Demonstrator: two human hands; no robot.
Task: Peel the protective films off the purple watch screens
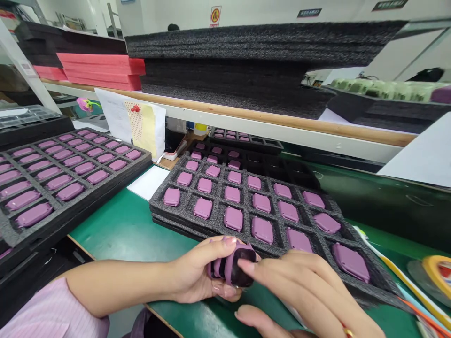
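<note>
My left hand [200, 277] is closed round a small stack of purple casings [230, 267], held on edge just above the green table's front edge. The front one shows a dark glossy face. My right hand [299, 291] reaches in from the right, its fingertip pressing on that dark face, thumb below. Just behind my hands lies a black foam tray [216, 223] whose pockets each hold a purple casing [262, 230].
A second foam tray [102, 188] of purple casings sits on a stack at left. More foam trays [246, 138] lie behind. Above, a shelf [246, 117] carries black and red foam sheets. Tape rolls [437, 277] lie at right on the green mat [123, 230].
</note>
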